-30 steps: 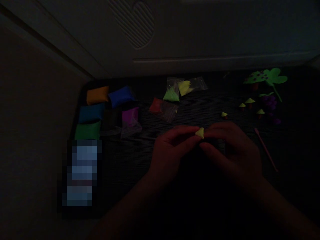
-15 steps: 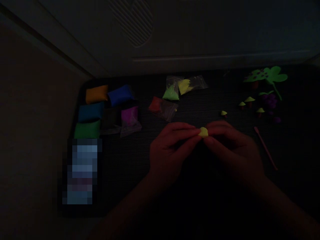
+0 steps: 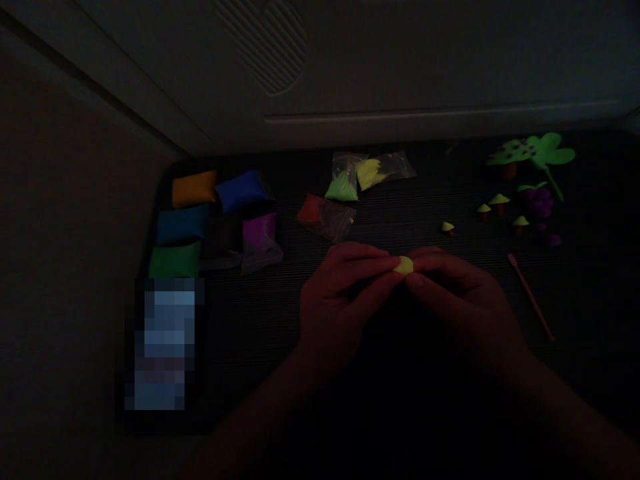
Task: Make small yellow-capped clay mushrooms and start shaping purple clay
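A small lump of yellow modelling clay (image 3: 405, 265) is pinched between the fingertips of both my hands, above the dark ridged table. My left hand (image 3: 345, 293) grips it from the left with thumb and fingers. From the right, my right hand (image 3: 465, 300) closes its thumb and fingertips on the other side. Beyond my right hand stands a little clay mushroom (image 3: 447, 228) with a yellow cap, and several like it are farther right. A pink modelling tool (image 3: 531, 297) lies to the right of my right hand.
Clear bags with red clay (image 3: 311, 210), light green clay (image 3: 343, 187) and yellow clay (image 3: 369, 173) lie beyond my hands. Several coloured clay packs, one orange (image 3: 194, 189), sit at left above a blurred lit screen (image 3: 165, 347). Green leaf shapes (image 3: 550, 148) and purple balls (image 3: 540, 202) are at back right.
The yellow clay has turned slightly and looks flatter between my fingertips. My right hand has shifted a little to the left; my left hand has barely moved.
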### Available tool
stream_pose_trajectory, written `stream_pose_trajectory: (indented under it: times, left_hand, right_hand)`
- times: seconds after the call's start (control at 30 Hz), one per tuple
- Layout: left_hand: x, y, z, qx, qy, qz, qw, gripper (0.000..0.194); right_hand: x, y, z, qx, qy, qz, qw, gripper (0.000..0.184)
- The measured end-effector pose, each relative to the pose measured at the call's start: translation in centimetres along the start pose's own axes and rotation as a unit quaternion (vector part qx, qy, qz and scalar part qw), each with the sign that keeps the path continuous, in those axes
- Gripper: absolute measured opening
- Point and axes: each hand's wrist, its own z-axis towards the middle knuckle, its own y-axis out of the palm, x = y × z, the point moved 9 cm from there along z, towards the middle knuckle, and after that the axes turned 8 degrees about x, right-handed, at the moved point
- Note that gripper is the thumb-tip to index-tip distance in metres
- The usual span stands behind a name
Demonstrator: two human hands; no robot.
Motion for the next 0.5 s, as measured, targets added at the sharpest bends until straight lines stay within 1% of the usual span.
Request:
stream_pose_trajectory:
  times: [0.13, 0.23, 0.33, 0.4, 0.5]
  left_hand:
    - [0.5, -0.1, 0.0, 0.016, 0.036, 0.016, 0.999, 0.025]
    - [1.0, -0.2, -0.1, 0.024, 0.068, 0.032, 0.997, 0.024]
    - [1.4, -0.2, -0.2, 0.018, 0.097, 0.047, 0.994, 0.029]
    - [1.4, 0.0, -0.1, 0.002, 0.096, 0.048, 0.994, 0.031]
    - [1.2, 0.3, 0.0, -0.021, 0.07, 0.038, 0.997, 0.028]
  right_hand:
    - [0.6, 0.0, 0.0, 0.001, 0.023, 0.026, 0.999, 0.008]
    - [1.5, 0.2, -0.2, -0.007, 0.071, 0.059, 0.996, 0.009]
    - [2.5, 0.4, -0.5, -0.02, 0.131, 0.073, 0.989, 0.011]
    - [2.8, 0.4, -0.5, -0.024, 0.15, 0.079, 0.985, 0.011]
    - [2.7, 0.7, -0.5, -0.03, 0.163, 0.104, 0.981, 0.011]
